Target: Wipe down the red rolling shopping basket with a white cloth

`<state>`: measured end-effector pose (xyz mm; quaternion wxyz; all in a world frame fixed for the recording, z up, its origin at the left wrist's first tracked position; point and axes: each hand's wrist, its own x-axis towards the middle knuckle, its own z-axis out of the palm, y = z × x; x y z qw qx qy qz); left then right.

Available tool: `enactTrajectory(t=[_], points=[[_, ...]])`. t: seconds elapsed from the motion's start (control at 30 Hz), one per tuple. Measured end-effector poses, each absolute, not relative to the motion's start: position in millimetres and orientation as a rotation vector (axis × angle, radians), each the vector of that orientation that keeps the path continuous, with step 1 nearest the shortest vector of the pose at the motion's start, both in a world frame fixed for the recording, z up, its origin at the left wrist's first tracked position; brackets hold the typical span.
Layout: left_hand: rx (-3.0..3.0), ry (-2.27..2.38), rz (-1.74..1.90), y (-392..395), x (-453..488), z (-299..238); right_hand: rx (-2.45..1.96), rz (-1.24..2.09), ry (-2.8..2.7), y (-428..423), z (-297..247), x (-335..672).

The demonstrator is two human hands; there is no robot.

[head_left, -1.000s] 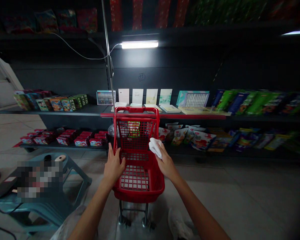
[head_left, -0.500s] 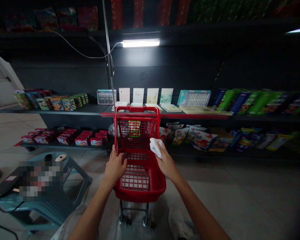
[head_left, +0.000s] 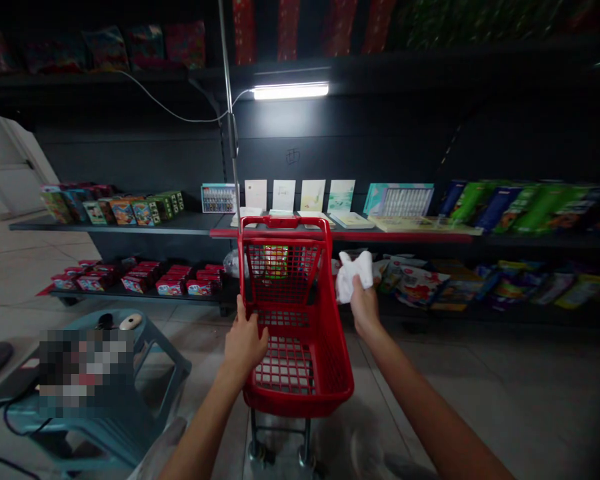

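Cart [head_left: 305, 405]: upright on the floor, in front of the shelf [head_left: 105, 229]; stool [head_left: 140, 413] to the cart's left.
Cloth [head_left: 355, 272]: just beside the cart's right rim, looks clear of it, part bunched.
Right hand [head_left: 366, 310]: right of the cart, fingers pinched around the cloth.
Left hand [head_left: 246, 341]: at the cart's left rim, fingers loosely spread, not clenched; firm contact can't be told.
Progress: looks mid-job, cloth gathered and cart within reach; how much of the cart is covered or left, can't tell.
Change, cloth: half a second ago it overlapped the cart's right rim, more bunched; now out to the right, more opened.
Change, left hand: same spot on the cart.
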<state>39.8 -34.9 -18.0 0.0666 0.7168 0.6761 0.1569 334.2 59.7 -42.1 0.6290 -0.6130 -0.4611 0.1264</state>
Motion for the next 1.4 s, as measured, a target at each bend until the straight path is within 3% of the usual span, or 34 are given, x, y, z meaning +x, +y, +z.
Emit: enactTrajectory(t=[0.1, 0.27, 0.43, 0.7, 0.87, 0.97, 1.17, 1.4], points=[[2.239, 2.001, 0.414, -35.5, 37.9, -17.7, -1.505, 0.132, -1.022, 90.1, -7.9, 334.0], [2.224, 2.001, 0.426, -32.9, 37.6, -18.0, -1.635, -0.162, -1.563, 160.0, 22.4, 312.4], [2.208, 1.931, 0.436, -29.9, 41.4, -20.8, -1.898, -0.134, -1.730, 221.5, 9.1, 253.9], [2.107, 1.978, 0.488, -26.8, 54.5, -22.8, -1.446, -0.229, -2.115, 244.5, -11.7, 134.8], [2.089, 2.029, 0.484, -27.7, 56.1, -24.2, -1.218, -0.200, -2.348, 245.8, -37.8, 157.6], [2.094, 2.058, 0.464, -27.3, 53.3, -26.7, -1.308, -0.184, -2.434, 239.1, -55.7, 204.4], [2.034, 2.094, 0.409, -23.3, 48.5, -24.9, -1.639, -0.378, -1.899, 211.6, -89.0, 269.3], [2.021, 2.049, 0.422, -27.7, 59.6, -25.0, -1.820, 0.049, -1.012, 244.8, -85.2, 222.3]])
